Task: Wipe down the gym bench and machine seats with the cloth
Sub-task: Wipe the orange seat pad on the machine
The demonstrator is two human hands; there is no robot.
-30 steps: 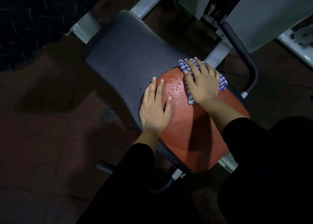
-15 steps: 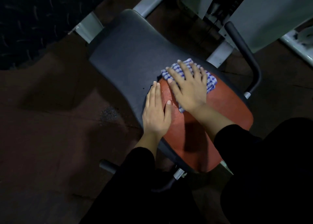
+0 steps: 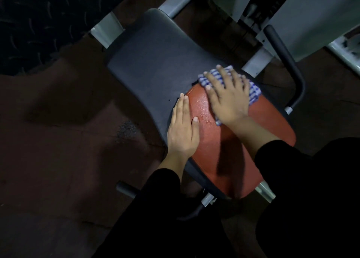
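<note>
A machine seat fills the middle of the head view, with a black pad (image 3: pixel 155 63) and a red-orange centre panel (image 3: pixel 243 156). A blue-and-white checked cloth (image 3: pixel 253 91) lies at the far end of the red panel. My right hand (image 3: pixel 228 98) presses flat on the cloth with fingers spread, hiding most of it. My left hand (image 3: pixel 183 129) rests flat on the seat's left edge, fingers straight and together. Small wet drops (image 3: pixel 203 107) glisten on the red panel between the two hands.
A black curved handle bar (image 3: pixel 286 63) runs along the seat's right side. Grey machine frame members (image 3: pixel 106 30) stand behind and to the left, and white panels (image 3: pixel 311 20) at the upper right. A short black peg (image 3: pixel 125 188) sticks out low at the left. Dark floor lies to the left.
My right hand slid the cloth leftward across the top of the red panel, then slightly back right. My left hand stayed on the seat's left edge.
</note>
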